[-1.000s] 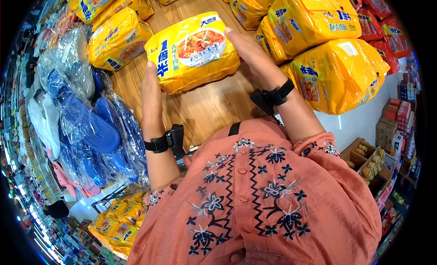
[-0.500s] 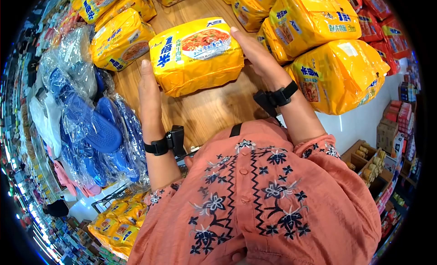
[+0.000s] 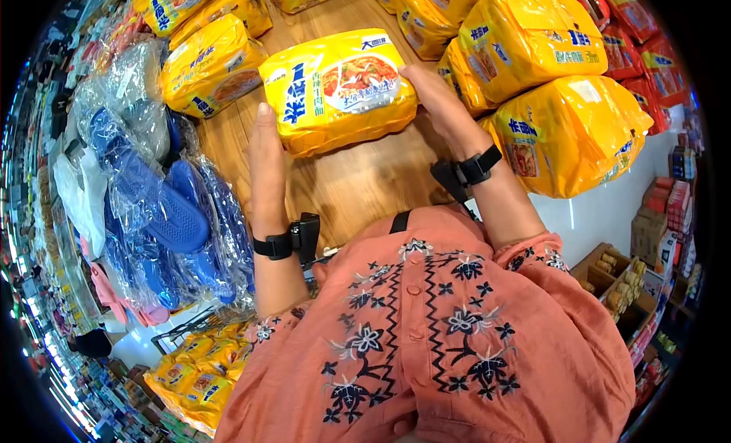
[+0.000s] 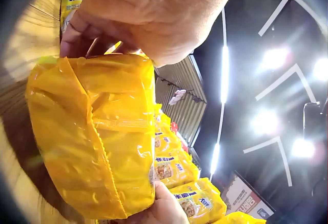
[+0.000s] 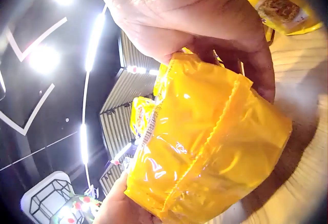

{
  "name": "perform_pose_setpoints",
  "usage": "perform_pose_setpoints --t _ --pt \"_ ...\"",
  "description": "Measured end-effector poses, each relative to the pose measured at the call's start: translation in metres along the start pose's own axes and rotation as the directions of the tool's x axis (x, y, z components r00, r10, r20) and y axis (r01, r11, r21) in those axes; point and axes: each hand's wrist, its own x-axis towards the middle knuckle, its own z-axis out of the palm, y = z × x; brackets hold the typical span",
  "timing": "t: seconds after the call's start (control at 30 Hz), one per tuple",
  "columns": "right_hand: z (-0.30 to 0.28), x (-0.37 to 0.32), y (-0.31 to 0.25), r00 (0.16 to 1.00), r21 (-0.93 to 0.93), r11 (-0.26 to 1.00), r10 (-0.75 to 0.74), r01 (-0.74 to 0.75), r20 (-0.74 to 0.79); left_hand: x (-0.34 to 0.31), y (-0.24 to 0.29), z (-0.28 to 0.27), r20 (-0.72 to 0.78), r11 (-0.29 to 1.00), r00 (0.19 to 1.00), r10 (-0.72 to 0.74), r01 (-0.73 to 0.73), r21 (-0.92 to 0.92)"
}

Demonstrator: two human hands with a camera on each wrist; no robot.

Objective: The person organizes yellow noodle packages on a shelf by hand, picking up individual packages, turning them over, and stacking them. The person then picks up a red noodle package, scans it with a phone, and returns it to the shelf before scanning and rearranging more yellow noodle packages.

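Observation:
A yellow multipack of instant noodles (image 3: 339, 92) is held between both hands over the wooden table, its printed face with a noodle picture turned up towards the head camera. The left hand (image 3: 266, 165) grips the pack's left end, thumb along the near edge. At the opposite end the right hand (image 3: 445, 111) holds on, its thumb at the upper corner. Both wrist views show fingers reaching round behind the pack, their tips partly hidden by it. A crimped seam runs down the plain yellow end in the left wrist view, with a shadow on the table beside it.
More yellow noodle packs (image 3: 575, 134) are stacked at the right, with red packs (image 3: 659, 73) behind. Another yellow pack (image 3: 209, 66) lies at the left, near blue slippers (image 3: 171, 214) in clear plastic. The wooden table (image 3: 358, 188) stretches between the body and the packs.
The pack tipped so its near side showed more, then tilted back with its printed face up. Pack and hands sit slightly further right in the head view, and both hands keep their hold.

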Motion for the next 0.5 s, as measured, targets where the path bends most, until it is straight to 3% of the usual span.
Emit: perform_pose_setpoints --t 0.37,0.5 --pt "0.002 0.004 0.017 0.998 0.054 0.996 -0.069 0.069 0.000 -0.008 -0.022 0.003 0.010 0.998 0.999 0.040 -0.040 0.048" --pt "-0.007 0.006 0.023 0.995 -0.036 0.997 -0.072 0.074 0.069 -0.010 -0.026 0.003 0.007 0.998 0.998 0.056 -0.056 0.035"
